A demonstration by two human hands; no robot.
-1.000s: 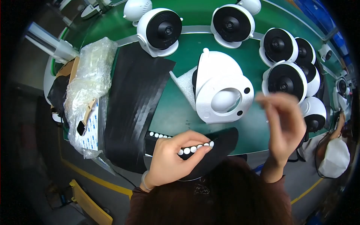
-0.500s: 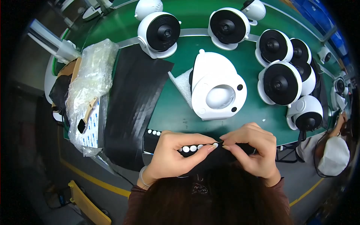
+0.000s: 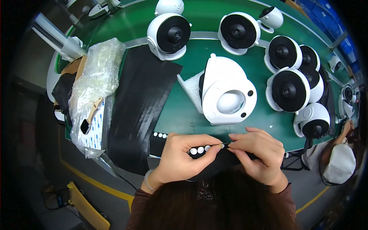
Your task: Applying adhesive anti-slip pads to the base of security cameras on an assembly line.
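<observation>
My left hand (image 3: 186, 159) pinches a black strip (image 3: 156, 145) between thumb and forefinger. White round spots (image 3: 194, 151) run along it, partly covered by my fingers. Close against its right end, my right hand (image 3: 260, 153) has thumb and forefinger drawn together at the strip's edge; whatever lies between those tips is too small to make out. Just beyond both hands a white camera housing (image 3: 226, 73) rests with its round base toward me. Two black round pads (image 3: 250, 93) sit on that base, which has a wide round recess. White foam (image 3: 191, 90) lies beside the housing.
Several white cameras with black fronts (image 3: 288, 91) stand at the right, and others (image 3: 173, 33) along the back. A black sheet (image 3: 140, 99) covers the left part of the green table. Beside it are bubble wrap (image 3: 97, 65) and a watch (image 3: 91, 115). Another person (image 3: 339, 163) sits far right.
The view has shifted slightly, so the table's things appear a little farther right. My right fingers have lifted and spread slightly near the strip's end. My left hand keeps its pinch.
</observation>
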